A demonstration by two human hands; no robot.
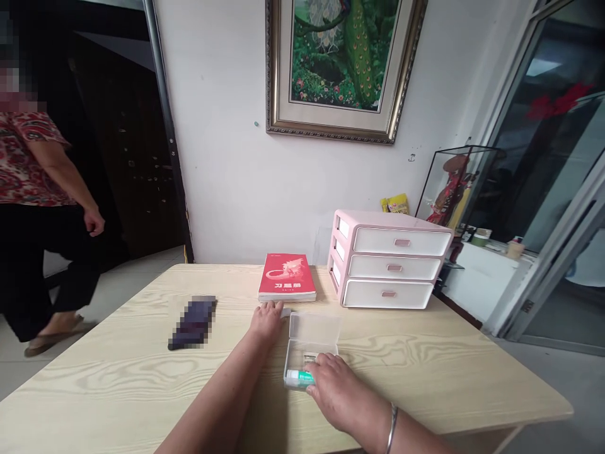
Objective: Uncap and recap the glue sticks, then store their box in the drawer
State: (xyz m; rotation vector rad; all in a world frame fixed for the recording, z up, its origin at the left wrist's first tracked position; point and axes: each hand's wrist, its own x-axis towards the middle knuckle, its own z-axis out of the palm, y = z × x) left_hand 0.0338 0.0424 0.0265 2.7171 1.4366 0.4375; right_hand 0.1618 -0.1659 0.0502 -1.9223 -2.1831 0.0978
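Tube [299,377] lies under the half-open right hand [333,388], fingertips touching.

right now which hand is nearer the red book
Left. The left hand rests on the table just short of the red book; the right hand is farther back, over the clear box, touching a green-and-white tube.

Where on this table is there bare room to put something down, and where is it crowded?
The table is bare at the near left, in front of the dark object, and at the right, between the drawers and the near edge. The middle is crowded: red book, clear box with a tube, left hand and right hand close together.
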